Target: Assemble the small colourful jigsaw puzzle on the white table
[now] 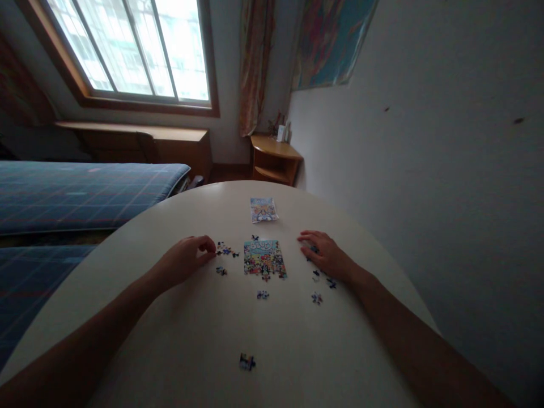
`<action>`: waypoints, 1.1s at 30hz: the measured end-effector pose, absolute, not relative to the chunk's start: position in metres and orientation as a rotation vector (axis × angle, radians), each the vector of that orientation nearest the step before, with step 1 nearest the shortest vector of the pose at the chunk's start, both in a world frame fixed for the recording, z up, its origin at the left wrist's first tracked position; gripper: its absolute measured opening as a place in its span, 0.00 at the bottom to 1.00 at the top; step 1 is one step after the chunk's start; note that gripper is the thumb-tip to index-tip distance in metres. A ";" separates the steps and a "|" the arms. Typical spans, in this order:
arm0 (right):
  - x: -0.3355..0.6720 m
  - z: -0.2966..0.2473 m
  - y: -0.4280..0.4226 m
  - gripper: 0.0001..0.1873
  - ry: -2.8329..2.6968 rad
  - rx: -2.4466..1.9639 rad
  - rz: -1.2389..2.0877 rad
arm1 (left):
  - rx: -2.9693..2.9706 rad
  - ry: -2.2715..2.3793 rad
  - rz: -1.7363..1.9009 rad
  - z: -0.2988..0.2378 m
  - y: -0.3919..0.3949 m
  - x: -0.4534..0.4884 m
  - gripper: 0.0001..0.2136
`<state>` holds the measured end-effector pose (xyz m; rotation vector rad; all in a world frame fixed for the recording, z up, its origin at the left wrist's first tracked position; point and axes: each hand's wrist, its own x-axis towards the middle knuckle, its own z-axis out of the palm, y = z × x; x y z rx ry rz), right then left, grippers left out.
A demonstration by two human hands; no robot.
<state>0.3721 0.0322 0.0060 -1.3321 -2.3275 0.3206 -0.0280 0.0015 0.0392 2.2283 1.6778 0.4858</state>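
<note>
A partly joined jigsaw puzzle (264, 258) lies flat in the middle of the table, colourful with lettering across its upper part and an uneven lower edge. To its left, my left hand (193, 258) is closed, thumb and fingertips brought together at the edge of a group of loose puzzle pieces (226, 250). Whatever lies between those fingertips is too small to make out. On the other side, my right hand (321, 252) rests open with fingers apart, partly covering a dark puzzle piece (313, 249). More loose pieces (330, 283) lie close to its wrist.
Behind the puzzle lies a small printed picture sheet (263, 209). Single pieces sit below it, one puzzle piece (247, 361) near the table's front. The round white table (191, 340) stands between a bed with a plaid mattress (85, 192) and a white wall (425, 170).
</note>
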 end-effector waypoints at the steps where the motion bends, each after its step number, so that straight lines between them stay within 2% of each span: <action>1: 0.372 0.006 0.032 0.18 -2.328 -1.333 0.322 | 2.220 1.646 0.521 0.040 -0.001 -0.024 0.09; 5: 0.372 0.005 0.032 0.17 -2.322 -1.324 0.316 | 2.178 1.498 0.684 0.034 -0.015 0.003 0.10; 13: 0.367 0.014 0.030 0.15 -2.287 -1.304 0.344 | 2.241 1.385 0.779 0.014 -0.036 0.048 0.06; 18: 0.346 0.031 0.017 0.13 -2.301 -1.227 0.237 | 2.368 1.367 0.822 0.009 -0.032 0.051 0.05; 23: 0.314 0.038 -0.008 0.05 -2.414 -0.990 0.235 | 2.445 1.340 0.826 0.006 -0.032 0.050 0.04; 27: 0.296 0.033 -0.020 0.05 -2.519 -0.816 0.287 | 2.484 1.343 0.826 0.007 -0.034 0.050 0.04; 33: 0.289 0.027 -0.020 0.06 -2.531 -0.783 0.371 | 2.525 1.364 0.810 0.008 -0.035 0.053 0.02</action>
